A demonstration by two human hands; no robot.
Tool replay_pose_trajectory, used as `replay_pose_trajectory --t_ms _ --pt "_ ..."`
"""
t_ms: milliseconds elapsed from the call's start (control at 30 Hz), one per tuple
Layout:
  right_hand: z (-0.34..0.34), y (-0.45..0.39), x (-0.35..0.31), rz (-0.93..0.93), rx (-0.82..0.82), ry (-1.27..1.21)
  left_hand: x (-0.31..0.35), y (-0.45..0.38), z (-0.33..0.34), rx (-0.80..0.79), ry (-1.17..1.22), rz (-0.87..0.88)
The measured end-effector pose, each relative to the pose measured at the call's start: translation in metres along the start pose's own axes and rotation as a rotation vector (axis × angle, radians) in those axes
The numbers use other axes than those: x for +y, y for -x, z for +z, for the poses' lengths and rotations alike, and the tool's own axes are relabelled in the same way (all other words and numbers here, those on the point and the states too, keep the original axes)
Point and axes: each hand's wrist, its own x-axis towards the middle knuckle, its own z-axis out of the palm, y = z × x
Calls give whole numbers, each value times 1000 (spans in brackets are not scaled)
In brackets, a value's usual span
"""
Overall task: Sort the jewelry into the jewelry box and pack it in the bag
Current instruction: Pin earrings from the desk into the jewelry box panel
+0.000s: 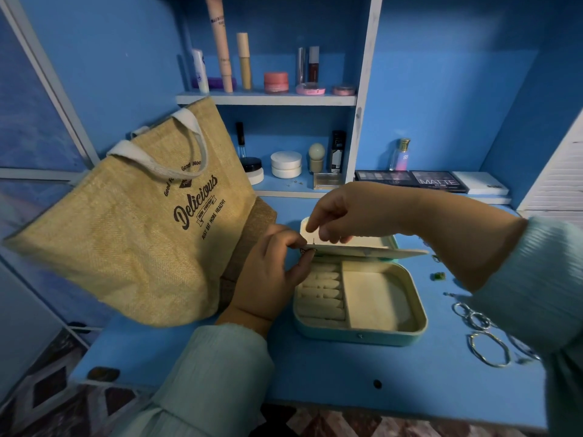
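Observation:
A mint jewelry box [359, 334] lies open on the blue desk, with ring rolls on its left and a bare compartment on its right. Its inner flap [372, 251] is held level across the back half. My left hand [268, 279] pinches the flap's left corner. My right hand [340, 212] reaches over the flap with fingertips pinched on something tiny that I cannot make out. Silver bracelets [489, 348] and small pieces [439, 275] lie on the desk to the right. A jute bag [126, 231] printed "Delicious" leans at the left.
Shelves behind hold cosmetic tubes and jars [276, 82], a white pot [286, 164] and a perfume bottle [400, 154]. Eyeshadow palettes [438, 181] lie at the back right. The desk's front edge [284, 395] is near me, above a patterned rug.

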Motion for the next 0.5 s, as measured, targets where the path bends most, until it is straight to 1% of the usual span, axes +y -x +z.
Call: replay_pose_trajectory --t_ms 133,233,300,500 --pt "-11 22 11 47 0 130 3 0 -1 11 28 -19" --pt "-16 43 21 83 -79 207 5 0 -1 5 35 -18" --pt "-15 51 27 91 -85 248 7 1 -2 7 21 0" --pt "-7 60 34 57 102 272 13 2 -1 9 44 -35"
